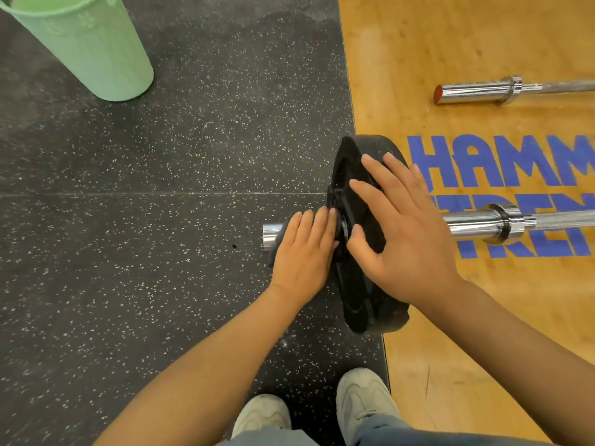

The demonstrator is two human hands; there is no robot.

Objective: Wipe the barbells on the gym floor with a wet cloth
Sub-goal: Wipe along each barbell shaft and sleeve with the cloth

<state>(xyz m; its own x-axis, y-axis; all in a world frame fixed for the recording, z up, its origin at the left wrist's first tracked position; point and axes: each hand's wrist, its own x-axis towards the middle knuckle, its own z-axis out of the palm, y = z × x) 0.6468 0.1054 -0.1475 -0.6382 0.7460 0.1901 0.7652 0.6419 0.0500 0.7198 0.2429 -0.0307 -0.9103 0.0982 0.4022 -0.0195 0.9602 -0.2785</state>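
a: where's the barbell (pixel 502 222)?

b: lying across the seam where the speckled rubber floor (pixel 161 220) meets the wooden platform (pixel 483 317). its chrome sleeve end sticks out over the rubber, and the shaft runs off the right edge of the frame.

a: and the hands?

b: the left hand (pixel 302 252) lies over the sleeve end with fingers straight, pressing a dark cloth (pixel 279 239) onto the metal. the right hand (pixel 405 233) is spread flat on the face of the black plate (pixel 357 284), fingers relaxed, gripping nothing.

a: any room around it?

b: open rubber floor stretches left of the sleeve tip toward a green bucket (pixel 87 49) near the top left corner. the plate stands on the platform's left edge, just beside the seam.

a: what's hard to see?

b: most of the cloth is hidden under the left hand; only a dark fringe shows. the plate's hub is partly covered by fingers. blue lettering (pixel 495 169) on the wood is cut off at the right. a second barbell (pixel 483 91) near the platform's top right also leaves the frame. the bucket's rim is cropped, and two pale shoes (pixel 363 403) sit at the bottom edge.
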